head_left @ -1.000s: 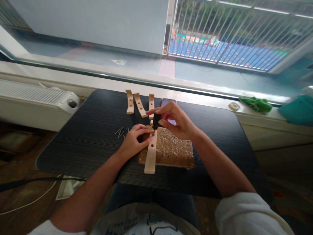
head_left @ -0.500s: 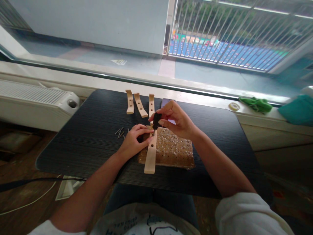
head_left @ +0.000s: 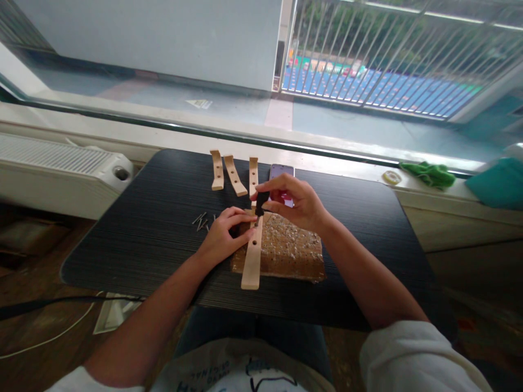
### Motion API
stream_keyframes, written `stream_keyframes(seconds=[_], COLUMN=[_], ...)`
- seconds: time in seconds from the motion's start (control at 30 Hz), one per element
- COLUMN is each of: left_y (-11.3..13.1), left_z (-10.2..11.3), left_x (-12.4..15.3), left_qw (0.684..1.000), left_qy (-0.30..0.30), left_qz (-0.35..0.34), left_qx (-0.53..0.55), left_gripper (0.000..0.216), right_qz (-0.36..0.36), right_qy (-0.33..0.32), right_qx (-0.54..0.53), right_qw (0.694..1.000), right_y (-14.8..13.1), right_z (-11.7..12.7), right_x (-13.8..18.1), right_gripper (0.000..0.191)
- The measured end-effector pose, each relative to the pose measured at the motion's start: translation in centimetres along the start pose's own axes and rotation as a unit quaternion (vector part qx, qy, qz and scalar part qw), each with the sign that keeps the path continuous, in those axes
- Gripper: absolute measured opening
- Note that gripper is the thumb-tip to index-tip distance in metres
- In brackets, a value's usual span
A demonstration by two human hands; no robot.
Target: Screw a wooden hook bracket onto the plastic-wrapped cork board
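My right hand (head_left: 300,202) pinches the black handle of a short screwdriver (head_left: 261,203), which stands upright over the upper hole of a pale wooden hook (head_left: 251,267). My left hand (head_left: 224,235) grips that hook between thumb and fingers and presses it down. Under the hook lies a brown block (head_left: 292,245) wrapped in shiny film, its top pitted with many small holes. The lower hole of the hook shows bare. Fingers hide the screwdriver's tip and whatever it touches. Left of my left hand lie several loose screws (head_left: 200,221).
Three more wooden hooks, a left one (head_left: 217,171), a middle one (head_left: 235,177) and a right one (head_left: 254,173), lie toward the back of the black table (head_left: 134,228). Beside them is a phone (head_left: 283,171). Tape (head_left: 391,177) and a green cloth (head_left: 429,175) rest on the sill.
The fingers of my right hand have shifted around the screwdriver handle, and that hand sits slightly lower. My left hand and the wooden hook have stayed in place.
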State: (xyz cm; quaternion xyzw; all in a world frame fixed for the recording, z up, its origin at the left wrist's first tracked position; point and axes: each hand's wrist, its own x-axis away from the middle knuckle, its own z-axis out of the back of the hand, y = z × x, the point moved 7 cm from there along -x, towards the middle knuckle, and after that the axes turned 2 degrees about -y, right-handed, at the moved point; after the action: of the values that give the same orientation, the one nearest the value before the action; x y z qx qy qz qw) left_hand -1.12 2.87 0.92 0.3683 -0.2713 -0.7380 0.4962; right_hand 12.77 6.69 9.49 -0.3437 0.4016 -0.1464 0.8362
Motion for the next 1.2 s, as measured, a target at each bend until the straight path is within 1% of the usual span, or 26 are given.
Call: stream_keyframes(seconds=[0.27, 0.67, 1.03, 1.2], left_y=[0.0, 0.1, -0.1, 0.0], left_z=[0.0, 0.0, 0.0, 0.0], left_x=[0.0, 0.0, 0.1, 0.1], left_qw=[1.0, 1.0, 1.0, 1.0], left_qy=[0.001, 0.004, 0.007, 0.008], left_qz=[-0.005, -0.013, -0.021, -0.019], left_qx=[0.0, -0.001, 0.004, 0.006], left_gripper=[0.022, 0.021, 0.022, 0.022], right_qz=[0.0, 0.057, 0.081, 0.08], right_qy=[0.012, 0.053, 0.109, 0.122], right_qx=[0.006, 0.015, 0.102, 0.109], right_qw=[1.0, 0.997, 0.985, 0.983], right_y=[0.4, -0.4, -1.0, -1.0], right_z=[0.1, 0.1, 0.4, 0.4], right_x=[0.2, 0.0, 0.1, 0.2], right_gripper=[0.023, 0.024, 0.026, 0.03])
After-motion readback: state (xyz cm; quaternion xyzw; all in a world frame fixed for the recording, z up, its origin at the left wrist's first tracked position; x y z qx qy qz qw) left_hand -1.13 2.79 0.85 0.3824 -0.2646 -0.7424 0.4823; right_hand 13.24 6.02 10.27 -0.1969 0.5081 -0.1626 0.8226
